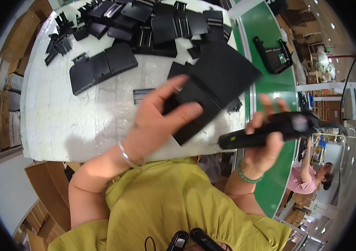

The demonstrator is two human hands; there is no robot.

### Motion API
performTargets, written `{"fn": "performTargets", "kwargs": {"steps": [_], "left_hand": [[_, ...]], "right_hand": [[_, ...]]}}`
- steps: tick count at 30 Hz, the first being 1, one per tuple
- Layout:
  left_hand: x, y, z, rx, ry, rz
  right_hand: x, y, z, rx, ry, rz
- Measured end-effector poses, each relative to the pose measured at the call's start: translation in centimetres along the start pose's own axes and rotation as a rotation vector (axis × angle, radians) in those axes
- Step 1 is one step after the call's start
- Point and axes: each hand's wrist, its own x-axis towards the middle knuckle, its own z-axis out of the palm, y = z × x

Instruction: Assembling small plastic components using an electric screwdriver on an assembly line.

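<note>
My left hand (pixel 157 113) is closed on a flat black plastic panel (pixel 230 71), gripping its near left edge between thumb and fingers. The panel is tilted above the white tabletop (pixel 98 117). In my right hand (pixel 266 146) is a black electric screwdriver (pixel 276 127), lying crosswise with a cord at its right end. The fingers are partly blurred and wrap loosely round its body. Just past the panel's right edge lies a small heap of dark screws (pixel 235 106). A small metal-and-black piece (pixel 141 96) lies on the table beside my left hand.
Several black plastic parts (pixel 144 25) are piled along the table's far side. A longer black casing (pixel 102 67) lies closer, at the left. A black housing (pixel 274 55) rests on the green conveyor belt (pixel 276 96) at right. Beyond it is a person in pink (pixel 305 178). Cardboard boxes (pixel 21 42) stand left.
</note>
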Motion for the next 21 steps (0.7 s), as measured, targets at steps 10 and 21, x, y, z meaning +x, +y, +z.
{"fn": "performTargets", "kwargs": {"steps": [10, 21], "left_hand": [[-0.2, -0.7, 1.3, -0.043, -0.32, -0.078], [-3.8, 4.9, -6.0, 0.021, -0.071, -0.141]], "right_hand": [[-2.3, 1.2, 0.8, -0.134, -0.035, 0.208], [-1.8, 0.2, 1.8, 0.084, -0.212, 0.348]]}}
